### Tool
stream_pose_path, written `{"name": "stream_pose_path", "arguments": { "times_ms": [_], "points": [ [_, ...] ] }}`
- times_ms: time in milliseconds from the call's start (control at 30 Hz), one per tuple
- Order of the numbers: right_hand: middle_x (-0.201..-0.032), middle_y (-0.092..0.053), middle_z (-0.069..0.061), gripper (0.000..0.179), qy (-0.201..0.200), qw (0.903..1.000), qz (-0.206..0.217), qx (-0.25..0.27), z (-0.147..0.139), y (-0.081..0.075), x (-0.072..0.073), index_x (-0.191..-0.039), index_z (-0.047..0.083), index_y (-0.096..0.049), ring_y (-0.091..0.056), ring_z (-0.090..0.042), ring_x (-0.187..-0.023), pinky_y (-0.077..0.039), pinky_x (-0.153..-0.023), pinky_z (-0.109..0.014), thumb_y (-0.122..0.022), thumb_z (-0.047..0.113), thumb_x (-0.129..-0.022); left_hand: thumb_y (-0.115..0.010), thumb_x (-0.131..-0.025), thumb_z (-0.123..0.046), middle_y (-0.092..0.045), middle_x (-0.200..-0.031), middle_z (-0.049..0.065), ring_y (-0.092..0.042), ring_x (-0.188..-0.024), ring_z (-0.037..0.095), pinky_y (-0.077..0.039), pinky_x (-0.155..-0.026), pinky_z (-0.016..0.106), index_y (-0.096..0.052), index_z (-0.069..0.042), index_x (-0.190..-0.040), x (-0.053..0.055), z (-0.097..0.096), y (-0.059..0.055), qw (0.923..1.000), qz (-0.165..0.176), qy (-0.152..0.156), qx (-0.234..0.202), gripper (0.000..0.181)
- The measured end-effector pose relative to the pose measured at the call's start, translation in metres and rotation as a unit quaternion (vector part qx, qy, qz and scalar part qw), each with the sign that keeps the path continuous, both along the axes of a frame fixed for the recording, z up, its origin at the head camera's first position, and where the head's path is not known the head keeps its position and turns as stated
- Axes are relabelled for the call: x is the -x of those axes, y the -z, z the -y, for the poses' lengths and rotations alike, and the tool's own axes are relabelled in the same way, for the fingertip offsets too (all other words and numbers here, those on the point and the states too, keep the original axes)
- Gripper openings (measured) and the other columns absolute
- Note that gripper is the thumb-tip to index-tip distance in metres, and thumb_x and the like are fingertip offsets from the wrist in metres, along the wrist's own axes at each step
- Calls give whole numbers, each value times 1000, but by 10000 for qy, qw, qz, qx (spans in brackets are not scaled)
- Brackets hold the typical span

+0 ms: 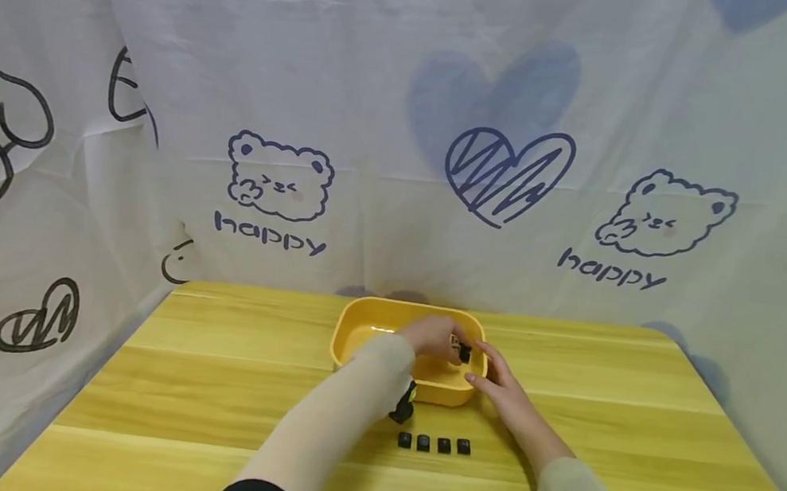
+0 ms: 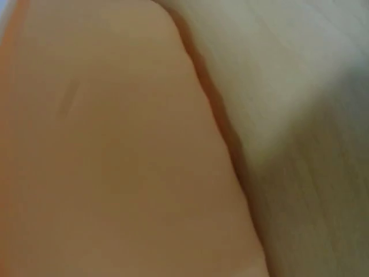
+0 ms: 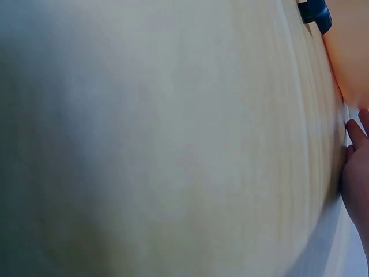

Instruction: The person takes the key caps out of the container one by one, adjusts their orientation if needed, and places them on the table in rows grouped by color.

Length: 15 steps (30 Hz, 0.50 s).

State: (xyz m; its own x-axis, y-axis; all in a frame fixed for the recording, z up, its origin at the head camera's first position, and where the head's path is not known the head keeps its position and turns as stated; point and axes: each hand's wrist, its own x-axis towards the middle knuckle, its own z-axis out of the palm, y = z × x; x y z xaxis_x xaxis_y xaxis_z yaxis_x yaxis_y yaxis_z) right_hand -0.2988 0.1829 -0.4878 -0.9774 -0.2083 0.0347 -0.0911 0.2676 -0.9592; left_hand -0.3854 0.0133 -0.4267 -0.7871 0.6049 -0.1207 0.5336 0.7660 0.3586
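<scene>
My left hand (image 1: 433, 336) reaches over the yellow plastic basin (image 1: 379, 386), fingers bent down inside its right end. Right at those fingertips are small black keycap-like pieces (image 1: 464, 355), partly hidden by the hand; I cannot tell whether a piece is pinched. At the basin's right rim, my right hand (image 1: 503, 387) rests with thumb and index finger spread apart. The right wrist view catches this hand (image 3: 358, 167) at the edge, fingers extended beside the basin (image 3: 349, 52). Basin wall (image 2: 115, 144) fills most of the left wrist view.
A short row of several black square pieces (image 1: 423, 443) lies on the wood-grain table (image 1: 204, 402), just in front of the basin. A white printed cloth (image 1: 382, 220) hangs behind the table. Each wrist carries a small black camera (image 1: 403, 403).
</scene>
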Motion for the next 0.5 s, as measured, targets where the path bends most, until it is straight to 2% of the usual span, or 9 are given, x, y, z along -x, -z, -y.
{"name": "stream_pose_path", "arguments": {
  "times_ms": [133, 267, 367, 500],
  "points": [
    [-160, -10, -20, 63, -7, 10000, 63, 60, -2, 2, 0, -155, 20, -22, -11, -39, -145, -13, -114, -53, -54, 22, -101, -77, -84, -17, -68, -117, -4, -59, -102, 11, -45, -93, 27, -70, -19, -123, 3, -4, 9, 9998, -19, 146, 132, 39],
    [-159, -10, -22, 64, -34, 9999, 94, 67, -3, 4, 2, -155, 18, -20, -10, -39, -145, -14, -114, -53, -54, 21, -101, -77, -84, -15, -68, -114, -4, -59, -98, 11, -46, -90, 26, -71, -16, -119, 6, -4, 16, 9997, 14, 120, 192, 35],
    [-160, -8, -22, 65, -35, 9999, 103, 73, -3, 4, 3, -156, 18, -18, -9, -38, -145, -13, -114, -54, -53, 22, -102, -77, -84, -17, -68, -111, -5, -59, -95, 10, -47, -87, 26, -72, -16, -116, 6, -4, 18, 9997, -12, 63, 234, 32],
    [-161, -5, -18, 64, -44, 9999, 117, 60, -3, 4, 4, -156, 19, -18, -6, -38, -145, -11, -114, -55, -53, 22, -102, -76, -85, -21, -69, -104, -7, -60, -90, 10, -48, -82, 25, -74, -17, -109, 3, -6, 18, 9990, -176, 181, 377, 24]
  ]
}}
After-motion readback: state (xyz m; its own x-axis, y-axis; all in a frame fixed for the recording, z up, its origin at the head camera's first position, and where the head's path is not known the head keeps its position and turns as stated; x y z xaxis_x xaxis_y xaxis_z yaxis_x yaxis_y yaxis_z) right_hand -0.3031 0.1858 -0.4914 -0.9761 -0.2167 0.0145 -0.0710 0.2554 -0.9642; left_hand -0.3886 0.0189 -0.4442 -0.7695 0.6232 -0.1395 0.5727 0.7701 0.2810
